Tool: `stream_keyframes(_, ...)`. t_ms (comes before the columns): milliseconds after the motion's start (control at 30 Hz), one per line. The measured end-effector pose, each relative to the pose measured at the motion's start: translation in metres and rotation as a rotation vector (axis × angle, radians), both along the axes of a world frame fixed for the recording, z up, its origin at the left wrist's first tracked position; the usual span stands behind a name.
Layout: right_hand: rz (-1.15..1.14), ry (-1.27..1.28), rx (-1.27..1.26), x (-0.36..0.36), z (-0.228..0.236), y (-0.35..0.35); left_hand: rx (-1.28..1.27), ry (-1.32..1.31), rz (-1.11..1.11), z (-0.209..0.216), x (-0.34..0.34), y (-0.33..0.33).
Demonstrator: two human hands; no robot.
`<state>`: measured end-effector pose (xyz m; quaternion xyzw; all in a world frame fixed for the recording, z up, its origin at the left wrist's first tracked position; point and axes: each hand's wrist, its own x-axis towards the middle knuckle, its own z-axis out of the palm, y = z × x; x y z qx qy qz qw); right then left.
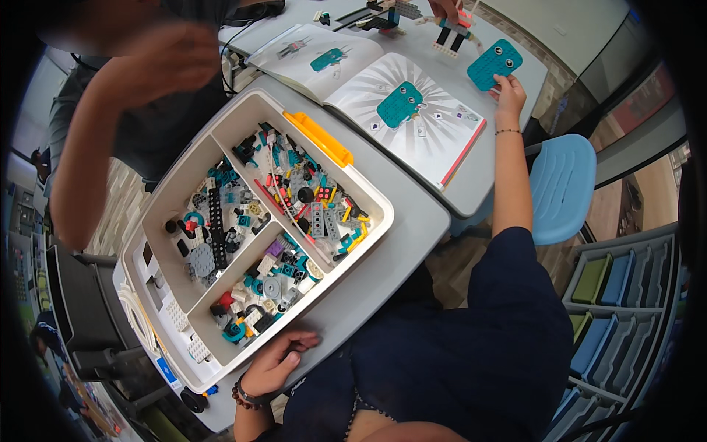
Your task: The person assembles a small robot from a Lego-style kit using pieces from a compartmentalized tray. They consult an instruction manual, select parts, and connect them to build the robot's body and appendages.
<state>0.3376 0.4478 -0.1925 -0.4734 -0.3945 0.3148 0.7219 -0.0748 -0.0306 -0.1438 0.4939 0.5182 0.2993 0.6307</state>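
Observation:
My right hand [508, 96] is stretched out to the far right, its fingers and thumb pinching the lower edge of a teal building-brick panel [487, 68] with two round eyes. Below the white sorting bin [381, 210], my left hand [276, 359] rests at the table edge, loosely curled with nothing visible in it. The bin's compartments hold many loose bricks [276, 283] in teal, grey, white, black, yellow and red. An open instruction book [442, 151] lies beyond the bin, picturing a similar teal panel.
At the left a person's raised hand [173, 59] is blurred by motion. Another hand [444, 9] touches a red, white and black brick model [454, 33] at the top. A blue chair [563, 188] stands right of the table, above shelves of trays [626, 280].

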Motion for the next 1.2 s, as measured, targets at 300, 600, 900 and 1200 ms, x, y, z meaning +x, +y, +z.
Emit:
stream_keyframes(300, -0.012, -0.004, 0.002, 0.0011, 0.0008, -0.0008, -0.008, 0.010, -0.014, 0.0022, -0.0003, 0.0014)
stream_keyframes(600, -0.022, -0.010, -0.004, 0.0013, 0.0012, -0.0019, -0.010, -0.010, -0.005, 0.0006, -0.0004, 0.0008)
stream_keyframes(900, -0.006, 0.004, -0.004, 0.0018, -0.0004, 0.0001, -0.003, -0.010, -0.025, 0.0001, -0.0015, 0.0003)
stream_keyframes(1200, -0.002, 0.000, -0.007, 0.0038, -0.0012, 0.0001, -0.004, -0.020, -0.019, 0.0006, -0.0009, 0.0002)
